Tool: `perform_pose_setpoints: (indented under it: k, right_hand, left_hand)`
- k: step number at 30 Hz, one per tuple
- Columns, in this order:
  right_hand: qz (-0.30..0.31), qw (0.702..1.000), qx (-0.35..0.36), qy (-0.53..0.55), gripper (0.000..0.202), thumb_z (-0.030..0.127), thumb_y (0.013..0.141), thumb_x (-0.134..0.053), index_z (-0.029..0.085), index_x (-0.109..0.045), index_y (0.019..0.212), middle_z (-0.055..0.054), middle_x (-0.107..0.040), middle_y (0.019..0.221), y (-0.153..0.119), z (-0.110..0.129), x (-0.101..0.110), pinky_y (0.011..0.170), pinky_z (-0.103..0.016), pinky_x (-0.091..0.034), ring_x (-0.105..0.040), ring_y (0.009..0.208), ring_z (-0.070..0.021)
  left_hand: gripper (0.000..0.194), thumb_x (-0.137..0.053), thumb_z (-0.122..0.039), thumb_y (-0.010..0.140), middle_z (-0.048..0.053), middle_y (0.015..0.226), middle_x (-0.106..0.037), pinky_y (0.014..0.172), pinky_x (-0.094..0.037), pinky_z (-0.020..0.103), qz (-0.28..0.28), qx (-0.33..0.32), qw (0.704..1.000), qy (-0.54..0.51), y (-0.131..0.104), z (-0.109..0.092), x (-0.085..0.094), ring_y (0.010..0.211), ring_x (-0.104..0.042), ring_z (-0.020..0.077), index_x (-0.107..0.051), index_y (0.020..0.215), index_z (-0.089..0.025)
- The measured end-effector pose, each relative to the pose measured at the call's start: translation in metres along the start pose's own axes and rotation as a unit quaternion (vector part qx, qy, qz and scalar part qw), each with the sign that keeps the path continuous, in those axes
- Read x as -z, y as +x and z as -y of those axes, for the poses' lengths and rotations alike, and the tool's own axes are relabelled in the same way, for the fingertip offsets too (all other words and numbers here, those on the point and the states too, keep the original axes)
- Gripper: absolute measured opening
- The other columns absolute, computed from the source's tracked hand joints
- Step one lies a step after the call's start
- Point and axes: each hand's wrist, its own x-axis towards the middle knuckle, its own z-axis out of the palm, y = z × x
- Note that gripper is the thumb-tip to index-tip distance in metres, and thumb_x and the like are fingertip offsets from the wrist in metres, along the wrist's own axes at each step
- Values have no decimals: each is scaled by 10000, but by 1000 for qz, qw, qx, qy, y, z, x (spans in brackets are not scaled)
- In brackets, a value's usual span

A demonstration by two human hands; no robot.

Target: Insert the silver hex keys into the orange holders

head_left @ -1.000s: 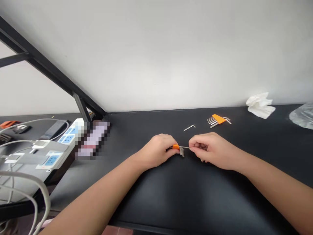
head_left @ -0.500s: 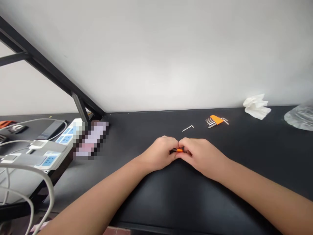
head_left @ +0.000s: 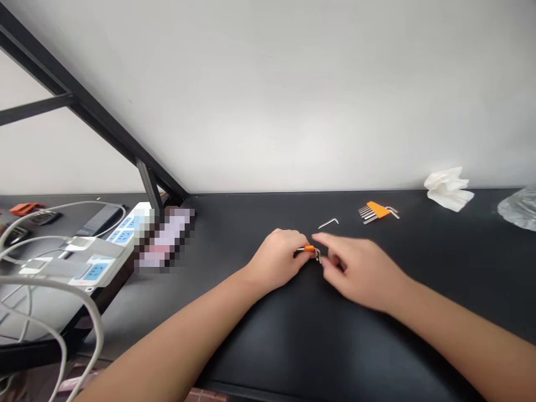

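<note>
Black flat tabletop, running out of frame at right. White oblong power strip point(head_left: 124, 237) with blue sockets stood at left, partly covered by chargers. Right hand point(head_left: 355, 268) slightly blurred, thumb and forefinger apart. Left hand point(head_left: 280, 258) had thumb and fingers clamped, lower fingers hidden. Clear crumpled plastic point(head_left: 521, 207), cut off by the right edge. White crumpled tissue point(head_left: 449, 190) near the rear edge. Orange plastic holder with fanned silver keys point(head_left: 378, 210) lay farther back. Smaller-showing orange holder with bent silver keys point(head_left: 309, 248): in the left hand's clamp, partly covered; right-thumb contact couldn't be told. Loose L-shaped silver key point(head_left: 329, 223) lay between both holders.
</note>
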Motion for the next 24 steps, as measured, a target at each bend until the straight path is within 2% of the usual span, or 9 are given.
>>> perform_pose_setpoints:
  k: [2,3,5,7,11,15,17,21,24]
  right_hand:
    - [-80,995,-43,-36,343,206,929,-524,187,-689,1229,-49,-703,921,8,-24,5,714,-328,-484,-646,752,-186]
    - [-97,992,-54,-64,327,203,933,-515,186,-715,1191,-69,-703,1013,12,-36,6,728,-335,-491,-654,796,-191]
    - [-86,991,-58,-85,329,228,966,-494,200,-738,1185,-78,-687,1100,17,-52,7,703,-325,-492,-661,834,-189]
    - [-56,991,-51,-114,352,265,1001,-466,217,-739,1217,-74,-667,1099,19,-59,5,635,-309,-471,-648,801,-176]
    - [-21,981,-39,-192,359,271,1024,-425,221,-745,1180,-64,-623,1026,15,-53,1,516,-292,-366,-557,659,-141]
    - [-15,975,-31,-220,286,215,1003,-444,192,-726,962,-73,-610,995,10,-39,5,520,-303,-334,-550,684,-155]
    - [1,978,-47,-203,244,206,982,-476,192,-675,842,-68,-609,931,9,-33,9,535,-304,-343,-564,694,-164]
    - [83,982,-109,-131,173,178,872,-565,213,-567,702,-27,-600,806,6,-24,16,514,-289,-339,-535,603,-147]
    - [77,984,-116,-111,154,137,813,-569,217,-516,692,-21,-614,803,4,-20,17,530,-289,-342,-533,619,-153]
  left_hand:
    - [96,-686,-189,917,-20,825,-720,761,-466,282,-8,23,999,-27,0,4,4,757,-649,142,-717,829,-211]
    - [95,-686,-186,914,-23,827,-721,738,-467,271,-12,31,999,-38,0,6,6,749,-647,137,-723,831,-214]
    - [103,-685,-164,905,-28,834,-726,723,-472,263,-20,34,998,-51,0,10,9,746,-646,130,-730,829,-218]
    - [111,-693,-151,898,-29,841,-741,757,-487,271,-27,24,998,-54,0,14,10,778,-654,137,-739,827,-224]
    - [90,-728,-184,887,-16,860,-751,812,-503,307,-20,21,999,-36,0,19,10,834,-645,168,-743,809,-227]
    - [66,-726,-192,889,-1,911,-745,808,-503,312,5,37,999,-7,2,19,11,851,-642,177,-740,831,-222]
    - [59,-716,-191,901,1,926,-747,826,-505,314,14,26,1000,-3,2,20,12,865,-648,178,-741,858,-222]
    - [101,-689,-161,917,-7,967,-763,874,-510,312,28,6,999,-17,1,21,16,924,-666,179,-753,934,-238]
    - [128,-694,-145,908,-15,985,-768,869,-509,307,27,13,999,-25,1,21,18,923,-670,172,-750,969,-242]
